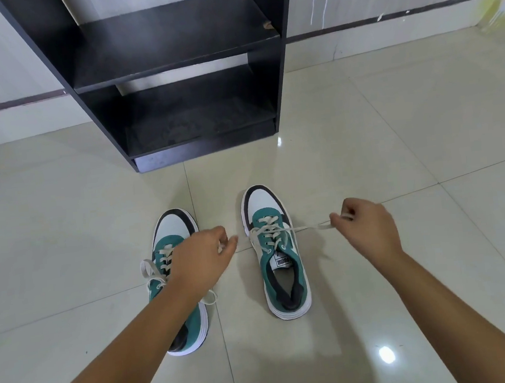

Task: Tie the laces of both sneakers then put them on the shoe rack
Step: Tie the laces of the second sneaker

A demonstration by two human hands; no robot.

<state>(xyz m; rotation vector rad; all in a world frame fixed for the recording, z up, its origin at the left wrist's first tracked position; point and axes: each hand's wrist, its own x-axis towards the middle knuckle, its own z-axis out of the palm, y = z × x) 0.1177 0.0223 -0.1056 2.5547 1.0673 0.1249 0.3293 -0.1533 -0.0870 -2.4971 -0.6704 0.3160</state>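
Two green, white and black sneakers stand side by side on the floor, toes toward the rack. The right sneaker (276,250) has its cream laces (303,228) pulled out sideways. My left hand (202,256) pinches the left lace end just left of that shoe. My right hand (367,227) is closed on the right lace end, which is stretched taut. The left sneaker (173,228) lies partly under my left forearm, its laces (149,269) loose at the side. The black shoe rack (174,76) stands beyond the shoes with bare shelves.
Glossy cream floor tiles (394,148) surround the shoes. A pale wall with a dark stripe (382,18) runs behind the rack. Something yellowish (495,14) sits at the far right edge.
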